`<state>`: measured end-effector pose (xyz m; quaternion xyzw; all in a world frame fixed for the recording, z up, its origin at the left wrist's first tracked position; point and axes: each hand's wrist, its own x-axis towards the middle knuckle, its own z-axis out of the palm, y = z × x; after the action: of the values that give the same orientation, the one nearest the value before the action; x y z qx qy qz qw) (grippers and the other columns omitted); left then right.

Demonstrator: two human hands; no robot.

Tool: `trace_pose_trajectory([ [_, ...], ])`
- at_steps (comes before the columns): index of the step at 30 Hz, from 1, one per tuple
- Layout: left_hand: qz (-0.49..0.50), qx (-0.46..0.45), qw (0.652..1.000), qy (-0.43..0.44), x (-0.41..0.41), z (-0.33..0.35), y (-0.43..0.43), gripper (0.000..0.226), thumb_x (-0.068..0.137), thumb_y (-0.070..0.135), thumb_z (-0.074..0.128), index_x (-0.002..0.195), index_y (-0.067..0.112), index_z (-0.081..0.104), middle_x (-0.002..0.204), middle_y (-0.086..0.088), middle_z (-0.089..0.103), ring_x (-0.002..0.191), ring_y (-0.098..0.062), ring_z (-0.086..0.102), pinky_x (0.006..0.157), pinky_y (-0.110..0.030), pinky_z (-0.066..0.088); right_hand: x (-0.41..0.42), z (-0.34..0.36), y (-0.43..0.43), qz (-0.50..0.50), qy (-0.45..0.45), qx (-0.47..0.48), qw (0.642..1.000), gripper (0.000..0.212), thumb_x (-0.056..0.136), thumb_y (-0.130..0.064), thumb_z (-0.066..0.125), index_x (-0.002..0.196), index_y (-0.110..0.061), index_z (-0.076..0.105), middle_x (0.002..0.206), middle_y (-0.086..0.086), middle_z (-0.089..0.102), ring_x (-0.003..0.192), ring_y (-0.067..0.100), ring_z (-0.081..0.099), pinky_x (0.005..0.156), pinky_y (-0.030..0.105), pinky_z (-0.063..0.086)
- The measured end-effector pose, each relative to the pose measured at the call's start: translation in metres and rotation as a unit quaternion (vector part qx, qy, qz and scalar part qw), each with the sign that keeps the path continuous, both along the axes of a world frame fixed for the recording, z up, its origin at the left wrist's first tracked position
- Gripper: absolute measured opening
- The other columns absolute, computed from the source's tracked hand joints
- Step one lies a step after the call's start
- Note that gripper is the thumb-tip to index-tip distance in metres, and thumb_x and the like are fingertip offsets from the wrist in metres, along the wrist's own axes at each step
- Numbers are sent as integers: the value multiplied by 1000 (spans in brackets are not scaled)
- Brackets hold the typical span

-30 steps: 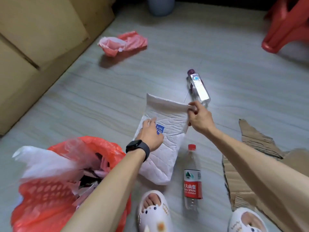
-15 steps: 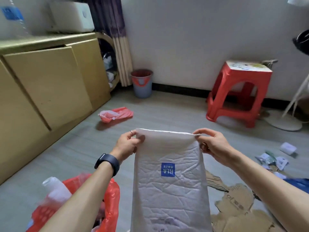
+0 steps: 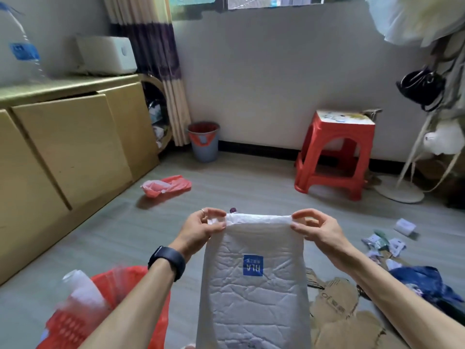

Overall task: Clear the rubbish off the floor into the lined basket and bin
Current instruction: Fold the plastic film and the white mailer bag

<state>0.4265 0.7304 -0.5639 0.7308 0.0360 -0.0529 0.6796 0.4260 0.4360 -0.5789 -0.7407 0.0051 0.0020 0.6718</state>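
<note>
Left hand (image 3: 201, 227): thumb and fingers pinch the top left corner of the white padded mailer (image 3: 254, 293). A black watch (image 3: 167, 260) sits on the wrist.

Right hand (image 3: 319, 229): thumb and forefinger pinch the top right corner; the other fingers are loosely curled.

The mailer hangs upright between the two hands, blue label facing the camera and upside down. Its lower edge runs out of view.

Floor (image 3: 251, 187): grey wood-grain boards.
- Below and left of the left hand stands the red-lined basket (image 3: 65, 328), blurred, with white plastic in it.
- Beyond the left hand a crumpled red plastic bag (image 3: 166, 185) lies near the yellow cabinet (image 3: 70, 147).
- Farther beyond, the grey-blue bin (image 3: 204, 147) with a red liner stands against the wall (image 3: 276, 71), beside the curtain (image 3: 151, 46).
- Beyond the right hand a red plastic stool (image 3: 334, 152) stands by the wall.
- Right of the right hand lie paper scraps (image 3: 385, 244).
- Under the right forearm lie torn cardboard (image 3: 337, 313) and a dark blue bundle (image 3: 422, 280).

Room: pale wall with dark skirting and a window above. The cabinet carries a large water jug (image 3: 17, 46) and a white box (image 3: 105, 55)
</note>
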Motion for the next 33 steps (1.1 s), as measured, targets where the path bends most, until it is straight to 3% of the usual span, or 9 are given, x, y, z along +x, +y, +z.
trace_pose_trajectory([
  [3,23,-10,999,-20,-3,2,9,39,79,-1,77,114,9,63,101,-13,71,85,-17,67,71,-24,54,0,2,-2,15,33,86,996,34,76,-11,81,107,-19,70,89,9,75,78,21,71,70,36,60],
  [5,16,-21,999,-23,-7,2,17,37,75,-4,78,110,6,68,100,-13,72,90,-21,66,78,-26,54,0,6,-3,38,51,110,992,39,75,-10,82,110,-21,71,93,9,76,83,25,73,68,34,60],
  [11,-13,-78,996,27,-17,-1,25,21,76,0,77,83,20,74,81,-1,71,70,-14,66,56,-25,54,-3,2,3,87,79,142,983,21,72,-10,79,92,-14,74,88,12,70,71,20,67,59,29,56],
  [16,-79,-43,991,101,-24,-8,25,21,88,12,69,101,28,73,85,-4,71,64,-18,65,50,-28,54,-3,-6,-7,108,81,44,990,15,90,-16,71,103,-23,69,62,-1,56,50,11,46,45,22,38],
  [19,-82,-92,988,88,-17,-4,23,28,90,3,61,102,25,75,90,-5,70,68,-19,63,55,-27,55,-1,-3,-8,90,85,110,986,17,89,-8,68,101,-20,72,72,5,63,54,14,56,47,23,45],
  [22,-78,-138,983,91,-11,-3,16,40,89,-8,48,90,18,78,73,0,67,51,-10,57,47,-17,47,0,-3,-6,58,91,182,977,25,90,2,59,95,-14,77,80,10,70,55,16,61,49,23,51],
  [28,-131,-123,970,165,-15,-1,20,23,77,27,67,95,18,77,81,0,68,60,-11,60,47,-19,47,-6,-4,-12,61,99,128,985,32,87,6,49,100,-7,76,84,9,74,54,14,62,49,22,51],
  [31,-89,-91,985,116,-13,-9,18,12,85,7,69,93,13,76,93,-8,71,72,-14,67,62,-23,56,-7,0,-10,105,103,85,985,27,77,-13,64,101,-14,76,88,5,73,64,17,66,52,26,51],
  [33,-63,-91,989,99,-12,-11,17,24,85,-6,64,98,13,72,87,-8,73,68,-14,68,59,-22,57,-7,2,-5,118,118,90,982,30,73,-26,77,101,-16,74,89,4,71,71,22,67,54,30,53],
])
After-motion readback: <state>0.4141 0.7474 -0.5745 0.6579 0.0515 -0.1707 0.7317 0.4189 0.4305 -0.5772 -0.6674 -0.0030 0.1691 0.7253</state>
